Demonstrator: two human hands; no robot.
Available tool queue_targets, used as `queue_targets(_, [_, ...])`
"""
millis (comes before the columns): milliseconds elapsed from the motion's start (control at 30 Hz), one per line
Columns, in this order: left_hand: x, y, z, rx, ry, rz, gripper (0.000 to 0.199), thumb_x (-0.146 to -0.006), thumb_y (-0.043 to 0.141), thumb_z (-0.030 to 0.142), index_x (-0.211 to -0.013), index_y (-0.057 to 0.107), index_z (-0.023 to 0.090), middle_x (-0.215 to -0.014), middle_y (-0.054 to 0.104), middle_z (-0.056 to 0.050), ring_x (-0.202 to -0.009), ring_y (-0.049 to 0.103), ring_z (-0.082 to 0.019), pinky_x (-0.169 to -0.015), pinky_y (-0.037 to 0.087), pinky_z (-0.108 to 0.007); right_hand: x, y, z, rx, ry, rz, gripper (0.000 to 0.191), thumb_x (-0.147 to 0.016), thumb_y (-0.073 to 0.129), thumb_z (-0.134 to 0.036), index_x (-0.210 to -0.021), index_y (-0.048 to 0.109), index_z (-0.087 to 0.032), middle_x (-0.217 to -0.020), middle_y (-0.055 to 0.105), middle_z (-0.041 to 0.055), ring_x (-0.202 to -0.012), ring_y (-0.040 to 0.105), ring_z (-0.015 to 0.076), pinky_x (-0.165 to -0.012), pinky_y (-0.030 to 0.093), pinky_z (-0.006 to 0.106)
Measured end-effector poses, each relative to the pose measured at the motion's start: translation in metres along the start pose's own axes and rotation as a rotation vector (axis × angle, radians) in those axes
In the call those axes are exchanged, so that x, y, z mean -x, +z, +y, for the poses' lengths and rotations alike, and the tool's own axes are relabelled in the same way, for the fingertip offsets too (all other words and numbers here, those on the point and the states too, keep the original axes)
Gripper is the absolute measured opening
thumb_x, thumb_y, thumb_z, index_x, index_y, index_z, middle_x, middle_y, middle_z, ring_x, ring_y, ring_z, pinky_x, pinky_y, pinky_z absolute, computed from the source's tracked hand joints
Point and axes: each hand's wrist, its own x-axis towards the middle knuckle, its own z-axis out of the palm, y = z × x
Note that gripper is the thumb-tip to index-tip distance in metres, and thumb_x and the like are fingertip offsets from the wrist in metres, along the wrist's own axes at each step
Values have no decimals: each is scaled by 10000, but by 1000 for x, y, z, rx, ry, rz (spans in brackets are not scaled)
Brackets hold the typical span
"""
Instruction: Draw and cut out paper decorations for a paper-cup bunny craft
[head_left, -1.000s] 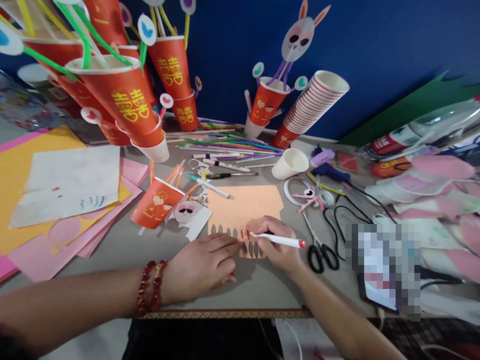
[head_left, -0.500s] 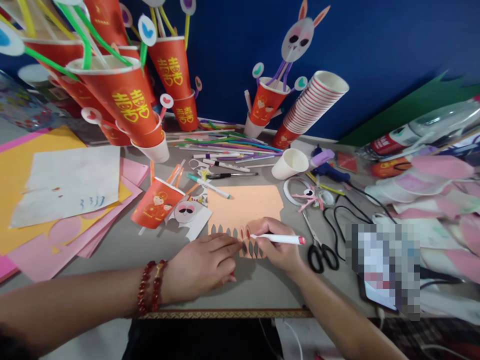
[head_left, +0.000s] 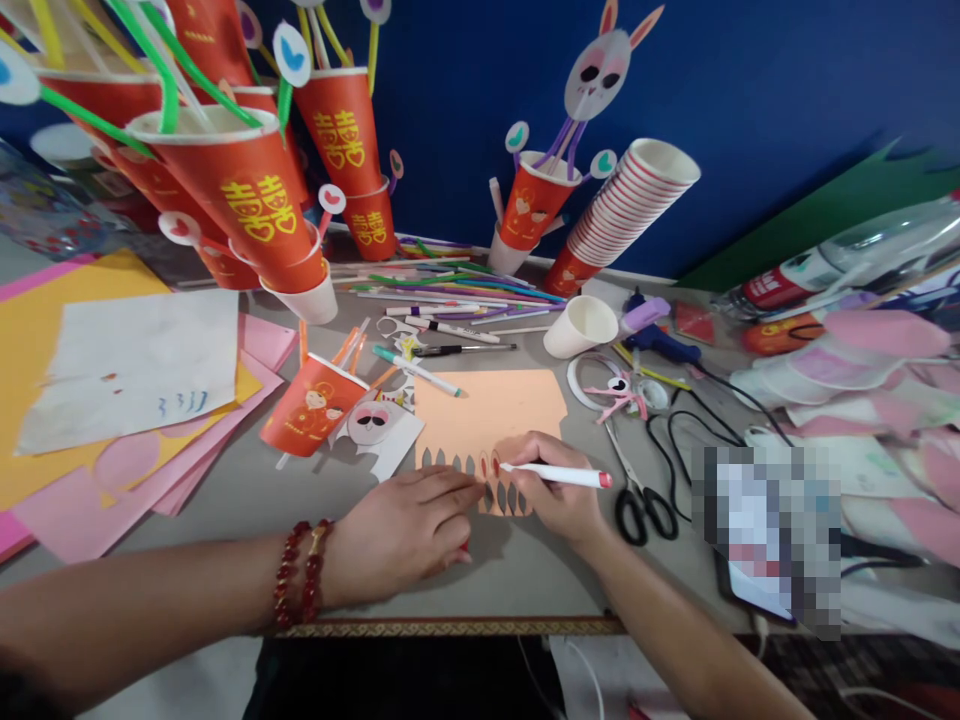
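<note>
In my right hand point(head_left: 559, 490) is a white marker point(head_left: 562, 475) with a red end, its tip on the peach paper point(head_left: 491, 410). Under the tip are small leaf-shaped outlines with red inside. Leaf-shaped holes are cut along the paper's near edge. My left hand point(head_left: 412, 525), with red bead bracelets at the wrist, presses the paper's lower left with its fingertips. Its lower fingers are curled around a small red piece point(head_left: 466, 547), which looks like the marker's cap and is mostly hidden. A teal-capped marker point(head_left: 417, 371) lies over the paper's top left corner.
Scissors point(head_left: 636, 495) lie to the right, near a glue gun point(head_left: 660, 338) and its black cord. A tilted red cup point(head_left: 311, 405) and a paper rabbit face point(head_left: 370, 423) are left. Stacked cups point(head_left: 626, 215) and pipe cleaners point(head_left: 450, 275) stand behind; coloured sheets point(head_left: 127, 380) lie far left.
The marker tip has shifted very slightly on the right-hand outline, where the red looks a little fuller. My left hand stays in place on the paper.
</note>
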Motion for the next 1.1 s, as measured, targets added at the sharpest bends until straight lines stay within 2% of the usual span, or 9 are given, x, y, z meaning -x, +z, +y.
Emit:
queue_targets(167, [1,2,0,-6,0,-1,211,-936,538,341,-910,624,151,-1280,622,-85,-1230,524,-226,-1072,432,-381,0,0,-1,-4,-14,-17,182,-776,554,-183,-611,485,-221,-535,465,-41,-496,429,133,-501,339,267])
queue_targets(600, [0,0,0,24,-5,13,184,-917,573,330,-890,620,153,-1249,640,-101,-1220,537,-219,-1062,442,-384,1,-1,1,3,-10,-33,176,-781,564,-182,-622,498,-217,-548,501,-36,-502,453,133,-504,347,264])
queue_targets(1100, [0,-1,-1,-5,9,-6,217,-943,531,344,-894,617,150,-1272,626,-90,-1231,523,-225,-1072,433,-377,2,0,4,9,-2,-24,178,-795,566,-187,-635,497,-219,-551,486,-39,-505,446,132,-507,345,267])
